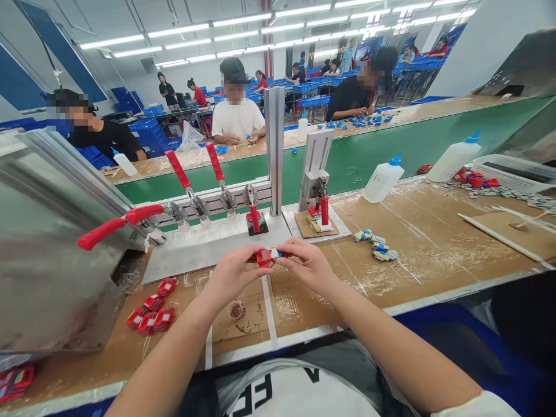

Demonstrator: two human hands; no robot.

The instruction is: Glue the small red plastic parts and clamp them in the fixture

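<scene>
My left hand (pixel 237 267) pinches a small red-and-grey plastic part (pixel 264 258) above the bench, before the clamp fixture. Meeting its right side is a smaller white-and-blue piece (pixel 275 254), held between the thumb and fingers of my right hand (pixel 306 263). I cannot tell whether the two are joined. Several similar red parts (pixel 153 302) lie in a cluster left of my hands. To the right sits a small group of grey, blue and yellow pieces (pixel 377 245). Behind my hands, a red-handled toggle clamp (pixel 253 217) stands over a red part on a black pad.
A metal clamp rail (pixel 217 197) with several red handles stands at the left back. Beside it is a single clamp stand (pixel 316 174). Glue bottles (pixel 383 180) and a white basket (pixel 516 171) are at the right. Co-workers sit beyond the green conveyor edge (pixel 347 159).
</scene>
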